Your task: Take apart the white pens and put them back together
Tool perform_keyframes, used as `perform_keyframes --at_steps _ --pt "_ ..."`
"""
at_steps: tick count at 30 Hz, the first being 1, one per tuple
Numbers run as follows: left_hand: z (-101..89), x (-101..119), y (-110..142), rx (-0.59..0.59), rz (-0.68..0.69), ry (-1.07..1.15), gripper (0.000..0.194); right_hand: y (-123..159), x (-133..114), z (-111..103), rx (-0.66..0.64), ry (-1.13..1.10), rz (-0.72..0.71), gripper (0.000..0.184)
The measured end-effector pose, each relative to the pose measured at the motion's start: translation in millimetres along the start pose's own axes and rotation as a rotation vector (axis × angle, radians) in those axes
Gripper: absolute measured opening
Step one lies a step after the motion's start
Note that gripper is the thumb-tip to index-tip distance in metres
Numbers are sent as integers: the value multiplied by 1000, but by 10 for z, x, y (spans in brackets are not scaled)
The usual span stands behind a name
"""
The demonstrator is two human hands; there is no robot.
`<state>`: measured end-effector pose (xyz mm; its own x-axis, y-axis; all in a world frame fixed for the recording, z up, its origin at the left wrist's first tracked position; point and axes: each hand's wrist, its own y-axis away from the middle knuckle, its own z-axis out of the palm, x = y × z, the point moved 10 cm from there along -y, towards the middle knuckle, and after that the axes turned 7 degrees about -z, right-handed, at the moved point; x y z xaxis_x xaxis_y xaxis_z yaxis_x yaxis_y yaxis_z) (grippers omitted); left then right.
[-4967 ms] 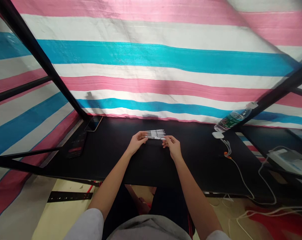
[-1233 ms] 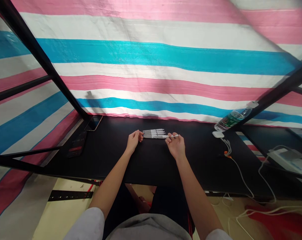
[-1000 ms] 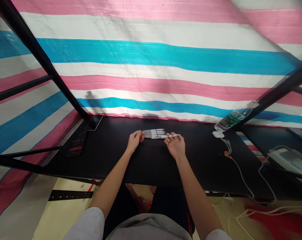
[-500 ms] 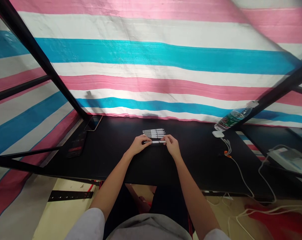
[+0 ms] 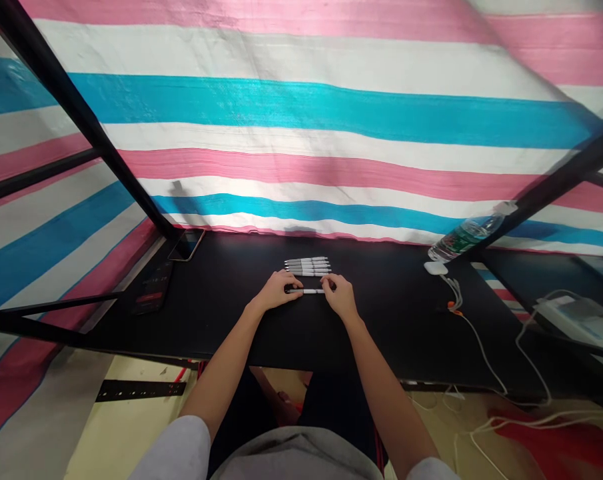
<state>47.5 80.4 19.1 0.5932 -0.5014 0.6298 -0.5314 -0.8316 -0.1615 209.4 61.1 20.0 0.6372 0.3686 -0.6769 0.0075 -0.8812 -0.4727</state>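
Observation:
A white pen (image 5: 312, 291) lies crosswise between my hands, just above or on the black table top. Its left end is pinched by my left hand (image 5: 277, 291), fingers closed. At the pen's right end, my right hand (image 5: 340, 294) has its fingers closed too. Just beyond my fingers, several white and grey pens (image 5: 307, 267) lie side by side in a neat stack of rows, their tips to the left.
On the black table (image 5: 221, 327), a phone (image 5: 187, 245) leans at the back left, with another dark phone (image 5: 152, 288) nearer. To the right are a water bottle (image 5: 466, 237), a white charger (image 5: 435, 268) and cables (image 5: 481, 350). Striped sheeting (image 5: 301, 160) hangs behind.
Both hands have moved slightly toward me with the white pen, widening its gap from the row of pens. The other pens have stayed in place.

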Motion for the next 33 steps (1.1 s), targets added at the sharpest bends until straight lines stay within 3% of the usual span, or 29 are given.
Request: perform_keyframes --at_steps 11,15,20,26,29,33 --pt "29 11 6 -28 4 -44 17 6 43 5 -1 -4 29 22" --pt "1 30 16 -16 -10 -18 24 3 59 -66 71 -2 18 23" --pt "-142 -2 8 115 -70 71 29 20 136 -204 196 85 48 23" --pt "-458 -297 99 475 -248 49 24 61 256 -229 239 151 109 24" --pt "-435 -421 112 475 -319 -22 12 71 286 -197 216 155 136 25" --pt "-342 -446 77 403 -298 -38 7 76 281 -173 197 146 147 28"
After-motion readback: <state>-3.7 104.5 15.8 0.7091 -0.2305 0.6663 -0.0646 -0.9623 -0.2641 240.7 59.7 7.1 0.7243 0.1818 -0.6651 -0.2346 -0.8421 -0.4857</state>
